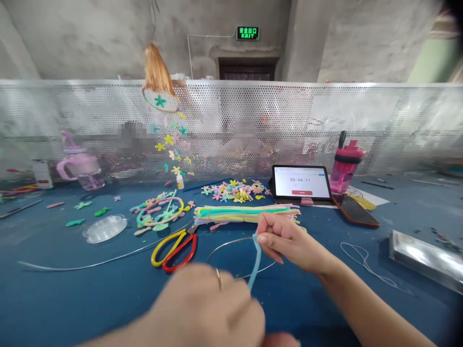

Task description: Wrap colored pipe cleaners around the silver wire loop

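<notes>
My right hand (pixel 277 237) pinches the upper end of a light-blue pipe cleaner (pixel 256 265) against a thin metal wire ring (pixel 226 244). From there the pipe cleaner hangs down to my left hand (pixel 213 308), which is close to the camera, curled and slightly blurred. The strip's lower end disappears behind those closed fingers. Scissors (pixel 180 249) with one yellow and one red handle lie left of the ring. Just beyond my right hand is a bundle of pastel pipe cleaners (pixel 231 213).
Behind the bundle is a heap of small pastel flowers (pixel 237 191). Wrapped hoops (pixel 161 212) and a clear plastic dish (pixel 105 228) lie left. A tablet (pixel 302 182), pink bottle (pixel 347 166), phone (pixel 356 210) and metal box (pixel 427 260) stand or lie right. A flower mobile (pixel 161 100) hangs at back left.
</notes>
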The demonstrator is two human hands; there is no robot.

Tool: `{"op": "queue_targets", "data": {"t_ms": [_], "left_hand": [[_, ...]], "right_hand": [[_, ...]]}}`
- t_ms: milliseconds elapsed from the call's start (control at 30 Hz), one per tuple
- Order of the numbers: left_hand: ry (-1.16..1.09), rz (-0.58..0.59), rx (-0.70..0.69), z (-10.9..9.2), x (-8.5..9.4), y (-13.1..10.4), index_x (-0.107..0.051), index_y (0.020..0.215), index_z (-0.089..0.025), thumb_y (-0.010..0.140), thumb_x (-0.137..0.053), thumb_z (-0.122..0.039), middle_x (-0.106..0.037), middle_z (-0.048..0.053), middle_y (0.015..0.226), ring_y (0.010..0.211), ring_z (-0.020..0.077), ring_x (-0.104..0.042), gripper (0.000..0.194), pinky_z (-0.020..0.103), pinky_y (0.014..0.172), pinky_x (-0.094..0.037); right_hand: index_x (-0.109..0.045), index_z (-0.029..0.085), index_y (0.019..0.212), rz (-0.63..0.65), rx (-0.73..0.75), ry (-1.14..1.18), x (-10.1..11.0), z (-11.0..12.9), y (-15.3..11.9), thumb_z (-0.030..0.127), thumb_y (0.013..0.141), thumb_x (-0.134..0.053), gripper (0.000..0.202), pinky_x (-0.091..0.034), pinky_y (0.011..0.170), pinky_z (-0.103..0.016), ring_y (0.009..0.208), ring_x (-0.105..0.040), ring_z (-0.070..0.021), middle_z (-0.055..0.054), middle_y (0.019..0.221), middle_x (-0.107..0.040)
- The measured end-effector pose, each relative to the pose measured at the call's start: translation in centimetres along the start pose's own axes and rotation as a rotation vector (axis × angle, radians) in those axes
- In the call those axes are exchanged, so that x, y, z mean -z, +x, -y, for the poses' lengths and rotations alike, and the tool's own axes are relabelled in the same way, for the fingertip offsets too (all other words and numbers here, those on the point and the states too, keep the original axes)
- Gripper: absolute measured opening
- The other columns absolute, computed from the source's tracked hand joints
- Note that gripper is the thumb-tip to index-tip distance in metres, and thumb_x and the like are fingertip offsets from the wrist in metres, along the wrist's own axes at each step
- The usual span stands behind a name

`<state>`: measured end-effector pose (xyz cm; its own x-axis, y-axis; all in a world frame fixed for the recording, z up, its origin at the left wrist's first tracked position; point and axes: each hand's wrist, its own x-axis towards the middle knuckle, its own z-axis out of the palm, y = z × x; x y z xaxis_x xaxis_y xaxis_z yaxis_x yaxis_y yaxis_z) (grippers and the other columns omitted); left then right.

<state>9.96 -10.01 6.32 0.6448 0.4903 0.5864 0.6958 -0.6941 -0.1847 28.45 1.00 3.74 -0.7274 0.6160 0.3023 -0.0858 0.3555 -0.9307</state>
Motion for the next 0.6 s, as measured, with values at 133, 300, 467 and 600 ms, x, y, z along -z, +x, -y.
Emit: {"op": "queue_targets", "data": {"t_ms": [133,300,467,600], "left_hand": [[-0.706,0.11,0.47,6.1,0.2,2.9,-0.059,0.072,-0.016,0.091,-0.041,-0.031,-0.058,-0.001,0.059,0.054,0.0096,-0.054,0.03,0.02,0.052,-0.043],[-1.63,0.674,0.336,8.6,-4.9,2.7,-0.06,0.102,-0.012,0.084,-0.057,-0.038,-0.065,0.011,0.099,0.09,0.019,-0.062,0.032,0.034,0.083,-0.048],[-1.728,0.808,0.153,7.6,-7.9,1.8,-0.067,0.082,-0.01,0.083,-0.056,-0.044,-0.068,0.011,0.082,0.078,0.0199,-0.064,0.036,0.031,0.075,-0.048],[-1.69,0.591,0.341,8.0,-9.1,1.2,-0.064,0.076,-0.012,0.084,-0.056,-0.043,-0.064,0.004,0.063,0.061,0.0123,-0.059,0.033,0.023,0.064,-0.045]], "right_hand": [[-0.041,0.018,0.078,0.013,-0.008,-0.009,-0.2,0.4,-0.1,0.028,0.09,-0.049,0.017,-0.023,0.043,-0.018,0.041,-0.032,-0.0041,0.011,0.047,-0.041],[-0.042,0.017,0.079,0.037,-0.013,-0.003,-0.3,0.6,-0.2,0.033,0.09,-0.049,0.021,-0.023,0.043,-0.018,0.043,-0.032,-0.0042,0.01,0.051,-0.041],[-0.043,0.017,0.081,0.079,-0.019,0.048,-0.2,0.3,-0.1,0.039,0.088,-0.051,0.025,-0.024,0.042,-0.017,0.044,-0.031,-0.0045,0.01,0.052,-0.038],[-0.043,0.018,0.08,0.043,-0.024,0.027,-0.8,0.3,-0.1,0.035,0.082,-0.061,0.025,-0.033,0.046,-0.016,0.049,-0.045,-0.0054,0.007,0.057,-0.049]]}}
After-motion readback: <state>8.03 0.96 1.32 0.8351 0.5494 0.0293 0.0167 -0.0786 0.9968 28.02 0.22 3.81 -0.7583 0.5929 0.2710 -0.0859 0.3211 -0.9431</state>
